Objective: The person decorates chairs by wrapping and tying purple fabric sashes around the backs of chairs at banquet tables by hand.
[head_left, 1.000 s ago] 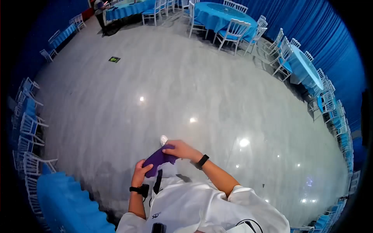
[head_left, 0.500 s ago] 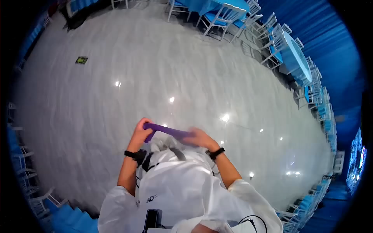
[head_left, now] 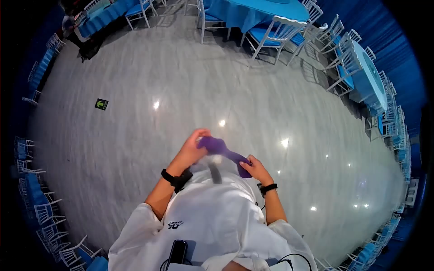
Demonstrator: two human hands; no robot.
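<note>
Here, with twelve o'clock straight away from the body, the fingers [head_left: 202,132] of the left hand [head_left: 194,148] are curled tight on one end of a purple cloth [head_left: 226,151], while the right hand [head_left: 258,170] pinches the other end, its thumb [head_left: 247,165] pressed flat on the fabric and the fingertips beneath it hidden. The relation that counts is the line between the two grips: from the left fingers the cloth's long axis runs toward four o'clock, and from the right thumb it points back toward ten. It hangs above the floor [head_left: 230,97], bunched broad by the left hand, narrow midway, and widening again under the right thumb. Neither hand is nearer to it, since each grips an end; the left, though, stands further from the body, and its edges are slightly blurred. Seen from the front of the white shirt [head_left: 212,214], the left hand sits between eleven and twelve o'clock and the right at about two. A black band [head_left: 267,188] circles the right wrist. Well apart from the hands, a floor sign [head_left: 101,104] with a green arrow lies at ten o'clock from the left fingers, and a blue-covered round table [head_left: 239,11] stands between twelve and one from the cloth, a white chair [head_left: 266,36] beside it.
</note>
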